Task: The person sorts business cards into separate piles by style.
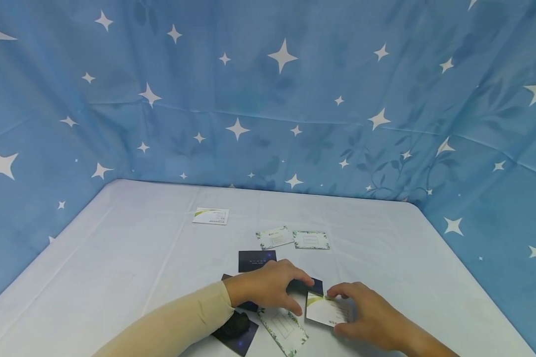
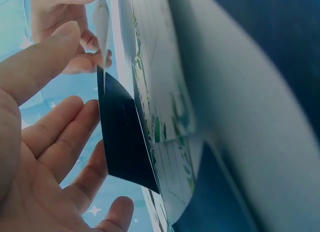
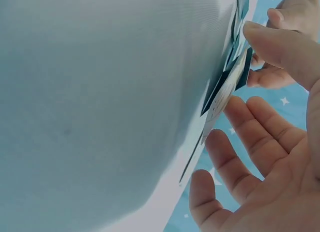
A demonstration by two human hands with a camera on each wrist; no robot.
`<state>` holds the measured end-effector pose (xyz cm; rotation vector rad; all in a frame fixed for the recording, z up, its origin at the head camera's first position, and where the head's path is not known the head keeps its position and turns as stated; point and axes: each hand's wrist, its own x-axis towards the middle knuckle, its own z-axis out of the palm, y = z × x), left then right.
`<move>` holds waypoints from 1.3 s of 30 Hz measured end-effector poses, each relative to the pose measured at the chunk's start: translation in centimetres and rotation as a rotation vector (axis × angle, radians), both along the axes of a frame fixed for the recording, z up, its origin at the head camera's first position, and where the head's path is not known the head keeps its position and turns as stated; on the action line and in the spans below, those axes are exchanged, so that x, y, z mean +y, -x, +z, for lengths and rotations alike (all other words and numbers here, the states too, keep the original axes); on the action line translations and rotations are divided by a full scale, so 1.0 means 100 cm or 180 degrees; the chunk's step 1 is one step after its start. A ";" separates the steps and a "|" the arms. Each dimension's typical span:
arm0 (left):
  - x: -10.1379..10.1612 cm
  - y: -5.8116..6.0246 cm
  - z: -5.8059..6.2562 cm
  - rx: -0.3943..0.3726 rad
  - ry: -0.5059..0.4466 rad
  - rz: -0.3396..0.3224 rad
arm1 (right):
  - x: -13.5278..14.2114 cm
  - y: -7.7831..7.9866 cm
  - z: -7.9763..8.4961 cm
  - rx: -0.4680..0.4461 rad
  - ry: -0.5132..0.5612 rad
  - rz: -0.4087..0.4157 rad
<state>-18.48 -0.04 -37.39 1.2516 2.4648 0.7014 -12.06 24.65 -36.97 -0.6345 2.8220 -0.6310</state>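
Note:
In the head view my right hand (image 1: 368, 315) holds a white business card (image 1: 326, 310) with a yellow-green curve, thumb at its near edge and fingers at the far one. A dark blue business card (image 1: 317, 286) peeks out at its far left corner. My left hand (image 1: 272, 285) is to the left, fingers spread, index fingertip by this dark card. The left wrist view has the dark card (image 2: 125, 132) close to my left fingertips, with the thumb apart from it. Right beside my right fingers is the white card (image 3: 220, 104) in the right wrist view.
Under and near my left forearm lie a leaf-bordered card (image 1: 285, 331) and a dark card (image 1: 241, 339) with a black object (image 1: 235, 325) over it. Farther back are another dark card (image 1: 255, 260), two leaf-bordered cards (image 1: 274, 238) and a white card (image 1: 211, 216) on the white tablecloth (image 1: 94, 258).

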 end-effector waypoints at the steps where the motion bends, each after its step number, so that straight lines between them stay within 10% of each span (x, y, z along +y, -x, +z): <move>1: 0.001 0.000 -0.001 0.0022 -0.0003 -0.0003 | -0.001 0.000 0.001 -0.0014 0.0021 -0.0008; 22: 0.000 -0.003 0.005 0.0254 -0.0079 -0.0060 | -0.012 0.004 0.009 0.0059 0.0290 0.0023; 39: -0.039 0.012 0.029 0.0246 -0.0227 0.0500 | -0.026 0.025 0.023 0.0724 0.0561 -0.0178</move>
